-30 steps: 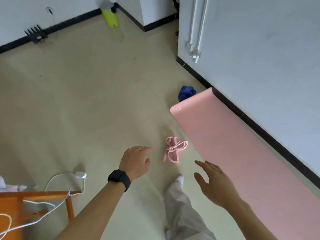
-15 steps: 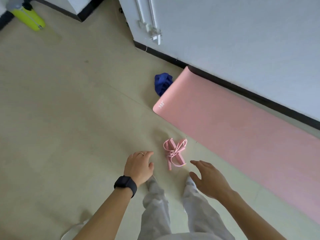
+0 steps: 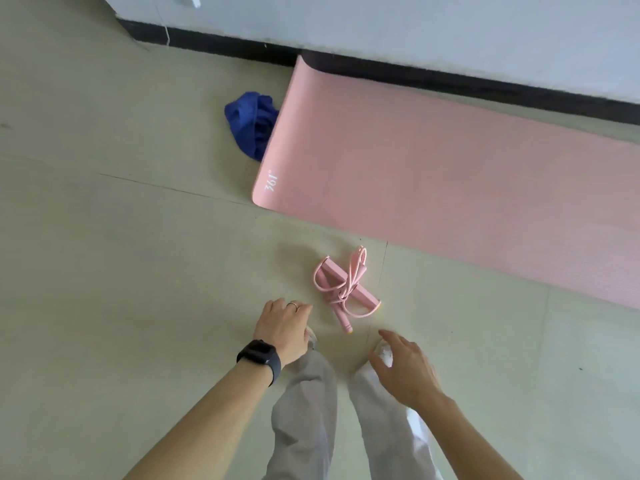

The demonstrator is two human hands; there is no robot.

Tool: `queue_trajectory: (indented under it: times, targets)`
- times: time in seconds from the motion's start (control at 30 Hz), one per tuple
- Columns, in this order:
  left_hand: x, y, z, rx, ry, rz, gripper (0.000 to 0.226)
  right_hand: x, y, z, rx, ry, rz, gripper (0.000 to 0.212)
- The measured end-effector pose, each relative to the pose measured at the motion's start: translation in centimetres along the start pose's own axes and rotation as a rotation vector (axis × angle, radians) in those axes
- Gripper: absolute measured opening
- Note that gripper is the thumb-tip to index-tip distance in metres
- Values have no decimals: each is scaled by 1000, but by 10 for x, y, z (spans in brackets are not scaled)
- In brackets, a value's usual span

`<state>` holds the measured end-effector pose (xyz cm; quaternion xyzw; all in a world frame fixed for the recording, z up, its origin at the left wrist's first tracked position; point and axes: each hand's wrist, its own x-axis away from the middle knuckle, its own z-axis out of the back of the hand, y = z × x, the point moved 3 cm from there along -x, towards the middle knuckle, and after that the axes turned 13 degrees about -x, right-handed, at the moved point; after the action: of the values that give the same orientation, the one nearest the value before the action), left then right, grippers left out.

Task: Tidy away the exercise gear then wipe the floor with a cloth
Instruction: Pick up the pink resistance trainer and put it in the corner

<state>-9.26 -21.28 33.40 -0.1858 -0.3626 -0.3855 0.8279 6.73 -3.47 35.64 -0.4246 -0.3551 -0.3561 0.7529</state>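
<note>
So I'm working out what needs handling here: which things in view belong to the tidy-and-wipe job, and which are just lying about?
Part of the job:
- pink mat, unrolled along the wall
- pink skipping rope, bundled on the floor
- blue cloth, crumpled at the mat's end
- floor

Not part of it:
- black watch on the left wrist
- ring
- black skirting board

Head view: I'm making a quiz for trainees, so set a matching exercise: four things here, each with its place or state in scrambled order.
1 yoga mat
2 blue cloth
3 skipping rope
4 left hand

A crumpled at the mat's short end
B tied in a bundle on the floor
C unrolled along the wall
D open, watch on its wrist

Pairs: 1-C, 2-A, 3-B, 4-D.
</note>
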Motion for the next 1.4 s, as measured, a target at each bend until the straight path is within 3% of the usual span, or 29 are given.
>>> queue_trajectory:
  times: [0.23, 0.5, 0.57, 0.7, 0.77, 0.93, 1.1, 1.2, 1.3, 1.4]
  targets:
    - [-130, -8, -130, -152, -70, -131, 56, -135, 69, -114, -85, -73, -155, 71]
    - [-283, 12, -239, -336, -5, -234, 90, -302, 130, -211, -210, 22, -166, 100]
    - [-315, 14, -254, -375, -7, -232, 86, -333, 139, -234, -178, 2, -178, 95]
    - [-352, 12, -268, -319, -36, -194, 68, -365, 143, -260, -67, 84, -107, 45]
    - [-354, 11, -265, -295, -20, -175, 57, -365, 144, -256, -50, 88, -73, 34]
    - [-307, 6, -227, -218, -104, -213, 31, -321, 139, -201, -12, -26, 12, 29]
    - [-229, 17, -132, -300, -47, -276, 38, -240, 116, -109, -33, -34, 65, 38]
    - [-180, 18, -61, -220, -109, -168, 28, -178, 90, -51, -44, -18, 124, 47]
    - [-123, 16, 11, -106, -189, -72, 33, -111, 58, 6, -76, 1, 178, 48]
    - [-63, 21, 85, 30, -157, -53, 43, -41, 28, 62, -102, 65, 206, 46]
